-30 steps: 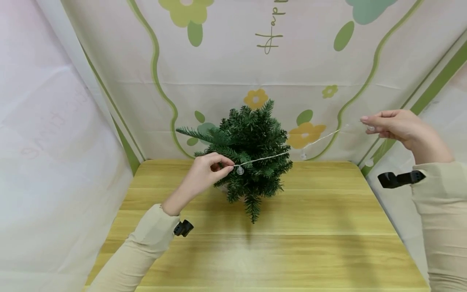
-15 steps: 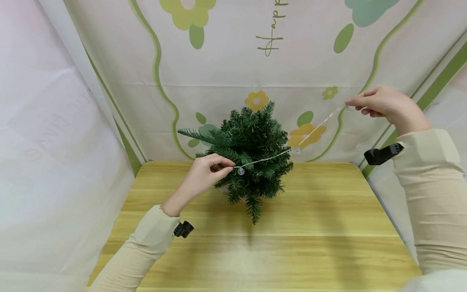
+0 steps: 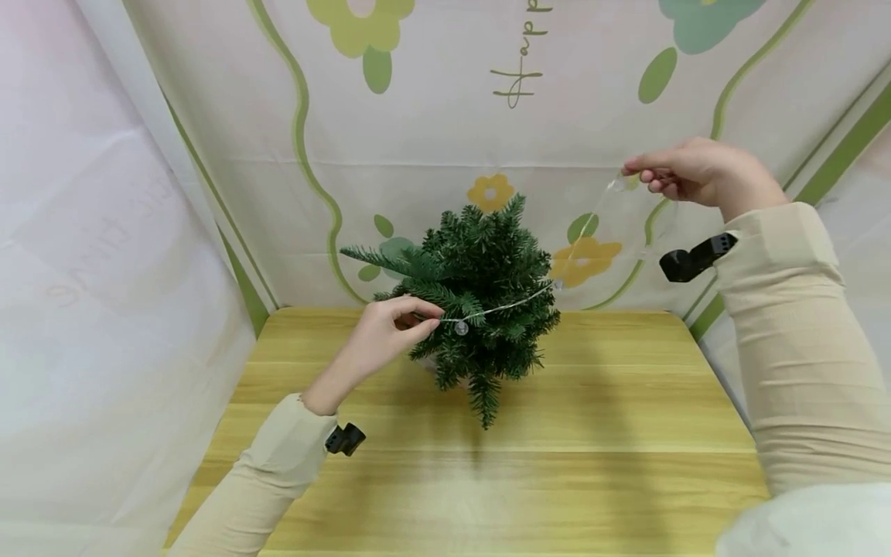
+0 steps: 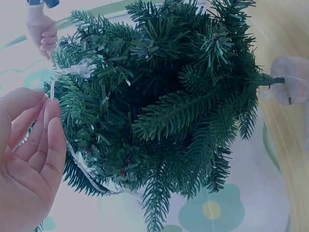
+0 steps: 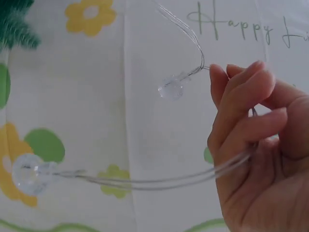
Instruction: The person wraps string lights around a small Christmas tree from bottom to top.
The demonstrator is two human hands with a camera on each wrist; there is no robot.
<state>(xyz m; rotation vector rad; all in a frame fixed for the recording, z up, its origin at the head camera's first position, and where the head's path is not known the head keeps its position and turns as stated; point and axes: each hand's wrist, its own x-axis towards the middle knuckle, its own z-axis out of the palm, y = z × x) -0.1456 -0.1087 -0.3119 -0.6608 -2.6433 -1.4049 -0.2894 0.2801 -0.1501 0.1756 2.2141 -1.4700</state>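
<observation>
A small green artificial Christmas tree (image 3: 487, 286) stands on the table. Across its front runs a clear string of lights (image 3: 511, 304) with round transparent bulbs. My left hand (image 3: 393, 333) pinches the wire between thumb and fingertips at the tree's left front, close to a bulb (image 3: 462, 327). In the left wrist view the wire also continues below that hand (image 4: 34, 140), along the branches. Up and to the right of the tree, my right hand (image 3: 703, 174) pinches the string beside another bulb (image 5: 171, 88). A further bulb (image 5: 31, 173) hangs on wire that passes through its curled fingers.
The wooden table (image 3: 390, 495) lies beneath, its back edge close to a printed cloth backdrop (image 3: 431, 116). A white cloth wall (image 3: 90, 309) rises at the left. The tree's pale round base (image 4: 292, 79) shows in the left wrist view.
My right hand has moved left and up toward the tree's far right side, carrying its end of the string, which now sags more. The left hand has barely shifted.
</observation>
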